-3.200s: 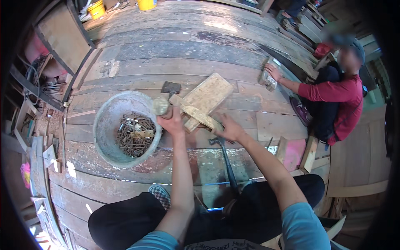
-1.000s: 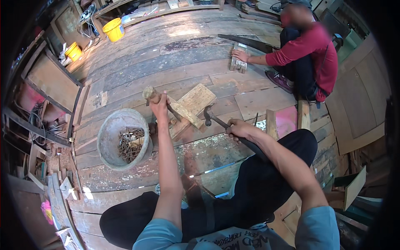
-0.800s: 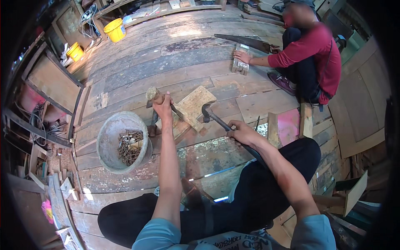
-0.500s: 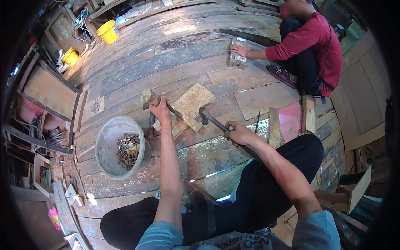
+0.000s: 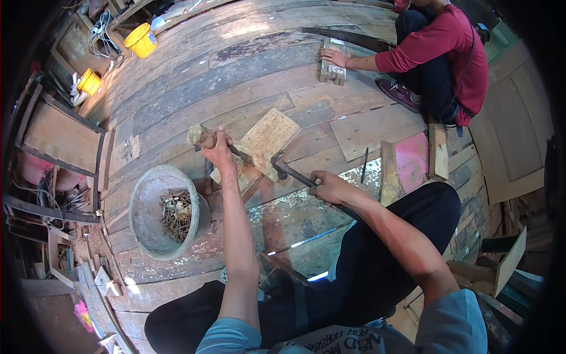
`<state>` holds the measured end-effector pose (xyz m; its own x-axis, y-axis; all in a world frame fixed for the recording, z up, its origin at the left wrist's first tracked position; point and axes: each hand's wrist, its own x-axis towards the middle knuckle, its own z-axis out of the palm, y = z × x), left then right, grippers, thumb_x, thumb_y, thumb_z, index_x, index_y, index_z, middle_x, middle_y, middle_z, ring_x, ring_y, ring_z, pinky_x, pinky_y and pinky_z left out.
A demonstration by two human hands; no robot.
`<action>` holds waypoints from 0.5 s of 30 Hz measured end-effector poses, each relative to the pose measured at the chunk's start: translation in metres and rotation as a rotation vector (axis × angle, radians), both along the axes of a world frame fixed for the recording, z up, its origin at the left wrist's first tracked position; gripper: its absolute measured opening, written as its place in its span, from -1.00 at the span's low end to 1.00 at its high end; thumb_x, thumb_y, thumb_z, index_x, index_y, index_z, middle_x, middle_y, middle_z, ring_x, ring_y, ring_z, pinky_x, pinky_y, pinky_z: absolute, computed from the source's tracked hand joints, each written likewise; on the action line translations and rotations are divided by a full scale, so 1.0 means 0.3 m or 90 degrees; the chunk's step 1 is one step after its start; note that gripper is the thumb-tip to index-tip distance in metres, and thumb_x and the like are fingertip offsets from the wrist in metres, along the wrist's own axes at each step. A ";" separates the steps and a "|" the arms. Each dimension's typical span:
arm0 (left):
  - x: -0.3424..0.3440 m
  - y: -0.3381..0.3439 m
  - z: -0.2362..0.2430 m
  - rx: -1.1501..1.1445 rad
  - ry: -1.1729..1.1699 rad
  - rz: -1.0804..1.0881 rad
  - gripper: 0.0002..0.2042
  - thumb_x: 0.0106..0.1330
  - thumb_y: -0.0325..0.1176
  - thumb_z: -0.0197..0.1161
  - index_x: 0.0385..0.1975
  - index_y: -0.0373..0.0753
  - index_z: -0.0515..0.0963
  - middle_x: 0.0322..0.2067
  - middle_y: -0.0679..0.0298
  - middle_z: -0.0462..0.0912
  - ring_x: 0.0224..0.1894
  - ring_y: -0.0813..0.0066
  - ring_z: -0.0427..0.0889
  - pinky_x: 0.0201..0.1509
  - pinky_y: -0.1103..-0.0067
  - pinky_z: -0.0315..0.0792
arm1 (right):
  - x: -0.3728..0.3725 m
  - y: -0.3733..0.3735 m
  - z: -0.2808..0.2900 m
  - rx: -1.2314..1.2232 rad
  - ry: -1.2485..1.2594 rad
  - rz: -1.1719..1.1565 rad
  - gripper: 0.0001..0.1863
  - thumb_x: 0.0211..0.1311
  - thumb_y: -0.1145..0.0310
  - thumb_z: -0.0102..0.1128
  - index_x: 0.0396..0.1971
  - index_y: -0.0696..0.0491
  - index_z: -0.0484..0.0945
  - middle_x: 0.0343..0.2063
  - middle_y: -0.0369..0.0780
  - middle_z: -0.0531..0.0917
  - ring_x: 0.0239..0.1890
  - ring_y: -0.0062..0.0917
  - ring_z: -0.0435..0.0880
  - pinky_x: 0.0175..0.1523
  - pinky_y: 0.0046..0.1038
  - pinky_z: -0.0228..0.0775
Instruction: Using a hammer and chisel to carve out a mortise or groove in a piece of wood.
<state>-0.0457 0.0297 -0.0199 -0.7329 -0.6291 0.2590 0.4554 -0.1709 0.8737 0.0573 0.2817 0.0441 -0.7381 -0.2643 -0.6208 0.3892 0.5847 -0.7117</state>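
My left hand (image 5: 219, 154) is closed around the thick wooden handle of a chisel (image 5: 205, 137), whose pale butt end looks battered. Its dark blade slants down to the right over a light wooden block (image 5: 272, 133). I cannot tell if the tip touches the wood. The block lies across other wood pieces (image 5: 240, 177) on the floor. In my right hand (image 5: 331, 189) is a hammer (image 5: 298, 176), gripped by its long dark handle. The hammer's head hangs just right of the block's near end, apart from the chisel.
Left of my forearm stands a grey bucket (image 5: 137, 221) with many nails (image 5: 177, 213) in it. A person in a red top (image 5: 439, 50) crouches at the far right, one hand on a wooden piece (image 5: 333, 71). A saw (image 5: 348, 39) lies behind it. Yellow buckets (image 5: 141, 41) stand far left.
The view has shifted a little. The hammer head has come slightly nearer to me and lower relative to the block. Both hands keep their grips.
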 end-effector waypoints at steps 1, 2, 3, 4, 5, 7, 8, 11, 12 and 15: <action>-0.004 0.000 -0.003 -0.008 0.007 0.002 -0.86 0.15 -0.52 0.19 -0.57 -0.26 0.36 -0.73 0.34 0.39 -0.72 0.63 0.34 -0.64 0.68 0.23 | -0.005 0.001 -0.012 -0.001 0.001 0.005 -0.73 0.06 0.35 0.13 -0.23 0.14 0.45 -0.77 -0.30 0.37 -0.78 -0.59 0.36 -0.70 -0.47 0.16; -0.008 0.003 -0.006 -0.009 0.006 0.000 -0.86 0.15 -0.52 0.19 -0.57 -0.26 0.36 -0.73 0.34 0.39 -0.72 0.63 0.34 -0.64 0.68 0.23 | -0.008 0.001 -0.019 -0.003 0.002 0.010 -0.72 0.06 0.35 0.13 -0.23 0.14 0.45 -0.76 -0.29 0.38 -0.78 -0.59 0.36 -0.69 -0.47 0.16; -0.010 0.006 -0.008 -0.005 0.001 0.003 -0.85 0.15 -0.52 0.19 -0.57 -0.26 0.35 -0.73 0.34 0.39 -0.72 0.63 0.34 -0.65 0.68 0.23 | -0.010 0.001 -0.018 -0.003 0.001 0.008 -0.72 0.06 0.35 0.13 -0.23 0.14 0.45 -0.76 -0.29 0.38 -0.78 -0.59 0.36 -0.69 -0.47 0.16; -0.008 0.006 -0.008 -0.002 -0.006 0.007 -0.85 0.15 -0.52 0.19 -0.58 -0.26 0.35 -0.73 0.34 0.39 -0.73 0.63 0.34 -0.65 0.68 0.23 | -0.009 -0.002 -0.014 0.004 0.001 0.008 -0.72 0.05 0.35 0.13 -0.23 0.14 0.45 -0.76 -0.28 0.39 -0.78 -0.58 0.36 -0.69 -0.46 0.17; -0.009 0.005 -0.006 -0.003 -0.007 0.007 -0.85 0.15 -0.52 0.19 -0.58 -0.26 0.35 -0.73 0.34 0.39 -0.73 0.63 0.34 -0.65 0.68 0.23 | -0.008 -0.003 -0.012 0.010 0.002 0.009 -0.71 0.04 0.34 0.13 -0.23 0.15 0.45 -0.75 -0.27 0.40 -0.78 -0.58 0.37 -0.68 -0.46 0.17; -0.016 0.006 -0.001 0.015 0.013 0.006 -0.84 0.15 -0.52 0.19 -0.59 -0.25 0.35 -0.74 0.34 0.39 -0.73 0.63 0.34 -0.65 0.68 0.23 | -0.009 -0.001 -0.016 0.002 0.001 0.010 -0.71 0.04 0.34 0.13 -0.23 0.15 0.45 -0.75 -0.27 0.40 -0.77 -0.58 0.38 -0.68 -0.46 0.17; -0.018 0.007 0.001 0.015 0.012 0.005 -0.84 0.15 -0.52 0.19 -0.59 -0.25 0.35 -0.74 0.34 0.39 -0.73 0.63 0.34 -0.65 0.68 0.23 | -0.008 0.002 -0.016 -0.005 0.002 0.011 -0.71 0.04 0.34 0.13 -0.23 0.16 0.45 -0.76 -0.27 0.40 -0.77 -0.57 0.39 -0.67 -0.45 0.17; -0.027 0.002 0.002 0.012 0.004 0.008 -0.84 0.15 -0.51 0.20 -0.59 -0.26 0.35 -0.74 0.34 0.38 -0.73 0.63 0.33 -0.64 0.68 0.23 | -0.008 0.000 -0.017 0.017 0.007 0.013 -0.70 0.04 0.33 0.13 -0.24 0.17 0.45 -0.75 -0.25 0.42 -0.76 -0.55 0.40 -0.66 -0.44 0.17; -0.029 0.001 0.001 -0.007 -0.006 0.006 -0.84 0.16 -0.49 0.19 -0.58 -0.24 0.35 -0.73 0.35 0.37 -0.71 0.62 0.34 -0.63 0.67 0.22 | -0.007 -0.001 -0.017 0.017 0.006 0.011 -0.70 0.04 0.33 0.13 -0.24 0.17 0.45 -0.75 -0.25 0.42 -0.76 -0.55 0.40 -0.66 -0.44 0.17; -0.041 -0.008 -0.006 -0.033 -0.021 -0.001 -0.85 0.16 -0.46 0.19 -0.57 -0.23 0.35 -0.72 0.35 0.36 -0.69 0.61 0.34 -0.61 0.66 0.20 | -0.006 -0.004 -0.017 0.020 0.007 0.017 -0.70 0.03 0.33 0.13 -0.24 0.16 0.46 -0.73 -0.23 0.43 -0.76 -0.53 0.40 -0.65 -0.42 0.19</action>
